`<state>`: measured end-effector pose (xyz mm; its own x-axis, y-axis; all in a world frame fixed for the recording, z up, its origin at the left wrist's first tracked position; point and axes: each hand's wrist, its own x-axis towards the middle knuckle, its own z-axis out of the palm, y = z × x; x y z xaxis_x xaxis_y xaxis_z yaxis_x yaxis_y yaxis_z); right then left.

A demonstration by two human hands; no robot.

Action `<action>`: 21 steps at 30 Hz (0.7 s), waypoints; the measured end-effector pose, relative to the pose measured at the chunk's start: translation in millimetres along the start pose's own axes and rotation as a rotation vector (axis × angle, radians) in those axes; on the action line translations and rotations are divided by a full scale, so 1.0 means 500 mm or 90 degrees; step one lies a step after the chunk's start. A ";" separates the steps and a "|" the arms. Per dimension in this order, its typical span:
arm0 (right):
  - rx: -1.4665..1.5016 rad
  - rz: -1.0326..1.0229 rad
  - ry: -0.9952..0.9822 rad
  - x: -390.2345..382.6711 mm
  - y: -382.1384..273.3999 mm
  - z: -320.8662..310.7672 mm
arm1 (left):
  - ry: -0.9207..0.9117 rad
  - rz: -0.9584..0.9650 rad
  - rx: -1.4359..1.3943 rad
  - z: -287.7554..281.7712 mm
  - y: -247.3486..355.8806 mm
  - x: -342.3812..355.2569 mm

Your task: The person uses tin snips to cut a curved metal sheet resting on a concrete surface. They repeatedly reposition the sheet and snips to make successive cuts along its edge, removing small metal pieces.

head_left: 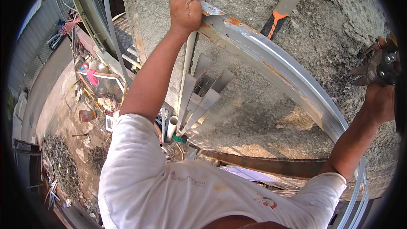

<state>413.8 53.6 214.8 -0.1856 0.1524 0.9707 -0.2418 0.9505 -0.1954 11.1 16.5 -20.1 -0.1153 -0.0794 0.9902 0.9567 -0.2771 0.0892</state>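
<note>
Rough concrete (326, 29) fills most of the upper right of the frame, and across it runs the largest thing in hand, a long metal channel (271, 55), grey with rust patches. Its long axis goes from the upper middle, where one end points up and left, down toward the lower right, passing the right forearm near the right side of the frame. It looks bowed, though the lens bends edges, so I cannot tell how straight it truly is.

The channel seems thin-walled, so probably light for its length, stiff along the folds yet likely to flex or twist over that span. Bare metal may slide in a dry grip, and the rusty end and edges could cut. A hold around the folded profile, clear of the raw lip, would suit it best.

The left hand (185, 10) has its fingers curled around the channel's upper end; their tips are hidden.

A tool with an orange-and-black handle (280, 21) rests just above the channel.

Smallest are the metal snips (375, 70), blades parted and aimed left, at the right edge; the right hand (383, 95) has its fingers wrapped about the handles, partly lost in the dark rim.
</note>
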 end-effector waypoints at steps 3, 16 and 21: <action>-0.010 0.016 -0.029 -0.027 0.024 -0.008 | -0.018 -0.011 0.011 -0.001 -0.002 0.002; 0.072 0.061 -0.059 -0.022 0.127 -0.034 | -0.373 -0.065 0.120 -0.089 0.048 0.070; -0.124 -0.172 -0.069 -0.018 0.158 -0.059 | -0.348 -0.058 0.179 -0.090 0.064 0.054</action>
<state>424.5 135.2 194.9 -0.2430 -0.1314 0.9611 -0.1112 0.9880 0.1070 26.6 -37.4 4.9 -0.1172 0.4545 0.8830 0.9919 0.0094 0.1268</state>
